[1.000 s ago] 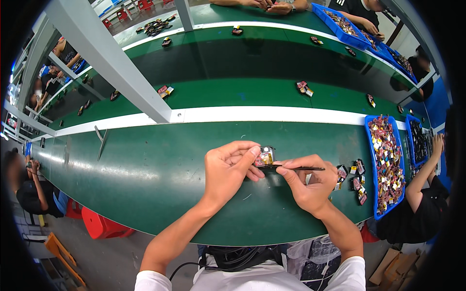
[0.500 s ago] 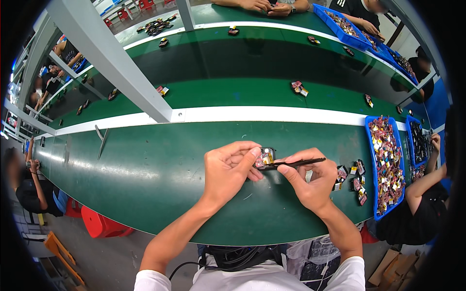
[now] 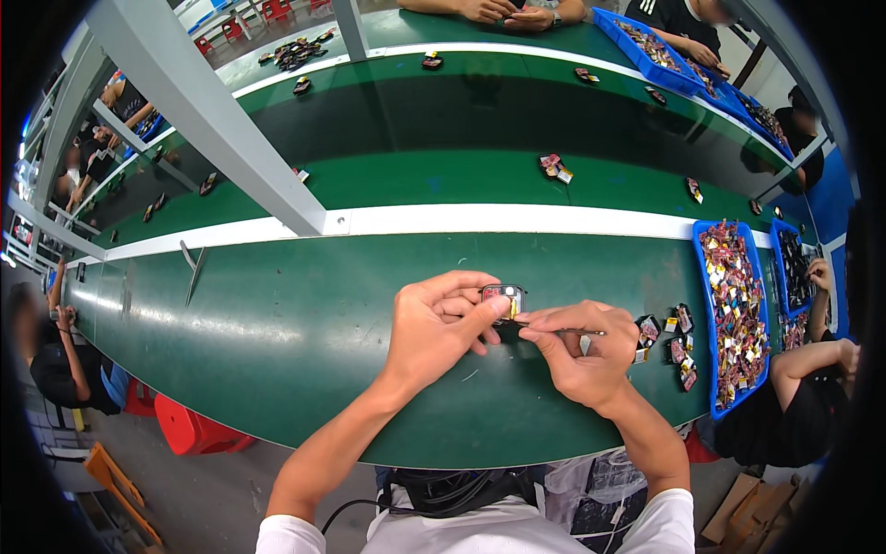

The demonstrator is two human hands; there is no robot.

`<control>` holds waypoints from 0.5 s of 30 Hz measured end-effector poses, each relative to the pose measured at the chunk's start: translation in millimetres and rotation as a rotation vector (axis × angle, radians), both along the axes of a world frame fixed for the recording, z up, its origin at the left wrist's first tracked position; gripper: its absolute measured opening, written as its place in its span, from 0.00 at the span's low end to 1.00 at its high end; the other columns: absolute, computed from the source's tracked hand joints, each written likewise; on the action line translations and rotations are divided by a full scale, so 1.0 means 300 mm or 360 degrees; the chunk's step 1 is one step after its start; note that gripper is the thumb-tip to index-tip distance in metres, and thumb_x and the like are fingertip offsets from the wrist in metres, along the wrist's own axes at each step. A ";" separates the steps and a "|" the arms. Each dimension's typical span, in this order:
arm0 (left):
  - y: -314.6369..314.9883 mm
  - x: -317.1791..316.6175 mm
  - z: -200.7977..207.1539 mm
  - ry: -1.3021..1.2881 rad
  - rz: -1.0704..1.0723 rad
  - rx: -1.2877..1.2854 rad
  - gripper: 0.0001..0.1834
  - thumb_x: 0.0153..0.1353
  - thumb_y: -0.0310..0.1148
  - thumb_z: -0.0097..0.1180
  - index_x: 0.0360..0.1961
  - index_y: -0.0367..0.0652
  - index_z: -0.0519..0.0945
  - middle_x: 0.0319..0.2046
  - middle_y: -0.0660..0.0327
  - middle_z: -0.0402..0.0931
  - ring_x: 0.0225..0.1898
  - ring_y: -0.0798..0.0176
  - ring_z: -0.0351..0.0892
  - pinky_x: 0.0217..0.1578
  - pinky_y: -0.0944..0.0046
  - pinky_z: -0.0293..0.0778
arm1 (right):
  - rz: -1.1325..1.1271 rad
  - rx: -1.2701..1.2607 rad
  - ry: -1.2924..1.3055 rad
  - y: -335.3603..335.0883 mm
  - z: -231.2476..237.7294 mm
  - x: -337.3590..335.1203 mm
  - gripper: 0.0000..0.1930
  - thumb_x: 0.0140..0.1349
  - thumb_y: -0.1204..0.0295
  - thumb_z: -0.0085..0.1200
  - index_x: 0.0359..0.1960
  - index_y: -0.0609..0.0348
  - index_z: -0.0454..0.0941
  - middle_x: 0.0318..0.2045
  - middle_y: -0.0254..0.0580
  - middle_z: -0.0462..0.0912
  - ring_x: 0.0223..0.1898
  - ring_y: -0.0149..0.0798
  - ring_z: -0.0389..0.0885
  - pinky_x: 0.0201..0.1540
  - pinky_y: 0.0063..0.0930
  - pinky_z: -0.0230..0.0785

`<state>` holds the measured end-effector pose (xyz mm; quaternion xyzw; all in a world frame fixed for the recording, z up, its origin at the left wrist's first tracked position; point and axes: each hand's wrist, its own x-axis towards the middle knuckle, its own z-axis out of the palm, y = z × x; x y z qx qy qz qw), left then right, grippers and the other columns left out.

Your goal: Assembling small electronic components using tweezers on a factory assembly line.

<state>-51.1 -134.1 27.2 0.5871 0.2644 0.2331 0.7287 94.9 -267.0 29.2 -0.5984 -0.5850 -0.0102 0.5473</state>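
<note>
My left hand (image 3: 432, 325) is closed on a small black-framed electronic module (image 3: 515, 293), its thumb pressed over the near edge. Red and yellow parts show inside the frame. Dark tweezers (image 3: 583, 331) lie pinched between the thumb and fingers of my right hand (image 3: 591, 355). Their tip is at the module's lower right side, partly hidden by my fingertips. Beside my right hand, on the green table, sits a group of similar modules (image 3: 678, 349).
A blue tray (image 3: 764, 365) heaped with small wired parts stands to the right. Beyond a white rail (image 3: 517, 217), a green conveyor belt (image 3: 415, 175) carries spaced modules. Another pair of tweezers (image 3: 195, 275) rests at left. A grey post (image 3: 221, 120) rises at left; co-workers sit around.
The tweezers have turned in my right hand and their handle sits lower. My left hand and the module have shifted slightly right. Modules on the belt have travelled left.
</note>
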 end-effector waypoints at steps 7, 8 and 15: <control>-0.005 0.004 -0.002 0.0086 0.0039 0.0118 0.12 0.61 0.19 0.63 0.46 0.26 0.80 0.31 0.53 0.84 0.25 0.69 0.83 0.22 0.71 0.80 | 0.0023 -0.0001 -0.0086 0.003 0.005 -0.008 0.08 0.47 0.81 0.69 0.29 0.55 0.85 0.28 0.35 0.90 0.16 0.25 0.79 0.19 0.19 0.58; -0.007 0.004 -0.005 0.0087 0.0039 0.0120 0.12 0.61 0.19 0.63 0.46 0.26 0.80 0.31 0.53 0.84 0.25 0.69 0.83 0.22 0.71 0.80 | 0.0048 0.0014 -0.0145 0.005 -0.001 -0.008 0.09 0.47 0.83 0.68 0.29 0.55 0.84 0.28 0.35 0.90 0.17 0.24 0.80 0.20 0.18 0.58; -0.010 0.008 -0.020 0.0121 0.0094 0.0102 0.09 0.60 0.18 0.63 0.42 0.26 0.81 0.29 0.54 0.83 0.22 0.69 0.82 0.21 0.71 0.79 | 0.0093 0.0030 -0.0256 -0.001 -0.021 -0.010 0.12 0.42 0.85 0.67 0.29 0.53 0.86 0.30 0.34 0.90 0.20 0.27 0.83 0.19 0.20 0.60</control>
